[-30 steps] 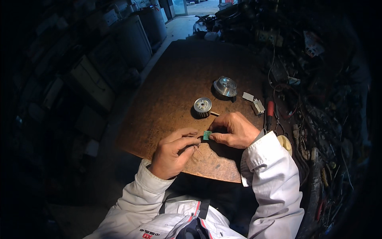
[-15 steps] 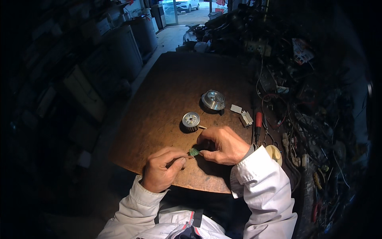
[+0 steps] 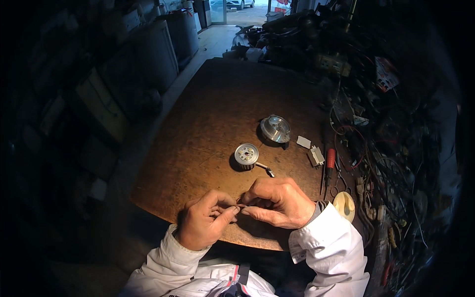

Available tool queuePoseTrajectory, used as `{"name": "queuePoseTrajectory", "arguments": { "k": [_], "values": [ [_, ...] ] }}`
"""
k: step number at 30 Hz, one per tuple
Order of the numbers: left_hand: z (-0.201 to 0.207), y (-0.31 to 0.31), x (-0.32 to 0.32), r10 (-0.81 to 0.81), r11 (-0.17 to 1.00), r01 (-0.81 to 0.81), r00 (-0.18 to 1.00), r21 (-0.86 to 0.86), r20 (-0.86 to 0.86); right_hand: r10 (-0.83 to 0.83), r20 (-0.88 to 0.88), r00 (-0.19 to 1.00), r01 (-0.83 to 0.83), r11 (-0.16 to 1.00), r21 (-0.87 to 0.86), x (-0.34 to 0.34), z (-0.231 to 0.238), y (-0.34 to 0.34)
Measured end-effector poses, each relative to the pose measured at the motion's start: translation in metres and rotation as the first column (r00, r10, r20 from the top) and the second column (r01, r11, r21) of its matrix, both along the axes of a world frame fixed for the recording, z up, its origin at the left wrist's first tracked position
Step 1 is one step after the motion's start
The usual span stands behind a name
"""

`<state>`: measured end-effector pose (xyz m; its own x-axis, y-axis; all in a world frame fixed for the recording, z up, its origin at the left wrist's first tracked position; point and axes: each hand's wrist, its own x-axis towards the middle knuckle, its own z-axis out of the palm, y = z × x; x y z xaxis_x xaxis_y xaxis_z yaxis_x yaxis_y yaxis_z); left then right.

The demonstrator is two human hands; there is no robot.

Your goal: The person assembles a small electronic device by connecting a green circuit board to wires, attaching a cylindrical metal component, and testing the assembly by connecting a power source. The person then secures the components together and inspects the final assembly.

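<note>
My left hand pinches a thin reddish-brown wire between thumb and fingers. The fingertips of my right hand are closed at the wire's other end, close to the left ones. The small green circuit board seen earlier is hidden now. Just beyond my hands stands a round LED lamp module with a ribbed metal side, its short lead ending in a dark connector. Farther back on the right is a shiny round metal lamp housing.
A small white plastic box and its flat cover lie on the wooden table. Right of them are a red-handled screwdriver, scissors and a cream-coloured disc. Tangled cables and parts crowd the right side.
My hands have come closer together, and the green circuit board between them has gone out of sight. The lamp's lead and connector now show beyond my right hand. The whole view has shifted slightly.
</note>
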<state>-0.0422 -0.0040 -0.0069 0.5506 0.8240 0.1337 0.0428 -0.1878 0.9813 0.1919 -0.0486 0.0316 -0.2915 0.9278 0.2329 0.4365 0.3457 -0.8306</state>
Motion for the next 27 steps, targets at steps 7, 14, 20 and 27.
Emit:
{"name": "queuePoseTrajectory", "arguments": {
  "k": [7, 14, 20, 27],
  "values": [
    [-0.001, 0.002, -0.001, -0.038, 0.989, 0.04, 0.999, 0.143, -0.016, -0.031, 0.036, 0.999, 0.03, 0.999, 0.019, -0.001, -0.002, 0.001],
    [0.003, 0.008, -0.004, -0.099, 0.957, 0.115, 0.992, 0.266, -0.074, -0.065, 0.017, 0.998, 0.064, 0.997, 0.048, -0.002, -0.003, 0.004],
    [0.003, 0.009, -0.003, -0.085, 0.959, 0.1, 0.994, 0.266, -0.065, -0.072, -0.039, 0.997, 0.07, 0.996, -0.052, -0.001, -0.002, 0.002],
    [0.002, 0.007, -0.001, -0.033, 0.976, 0.045, 0.998, 0.215, -0.057, -0.059, -0.102, 0.993, 0.043, 0.988, -0.151, 0.0, 0.004, 0.001]
  ]
}}
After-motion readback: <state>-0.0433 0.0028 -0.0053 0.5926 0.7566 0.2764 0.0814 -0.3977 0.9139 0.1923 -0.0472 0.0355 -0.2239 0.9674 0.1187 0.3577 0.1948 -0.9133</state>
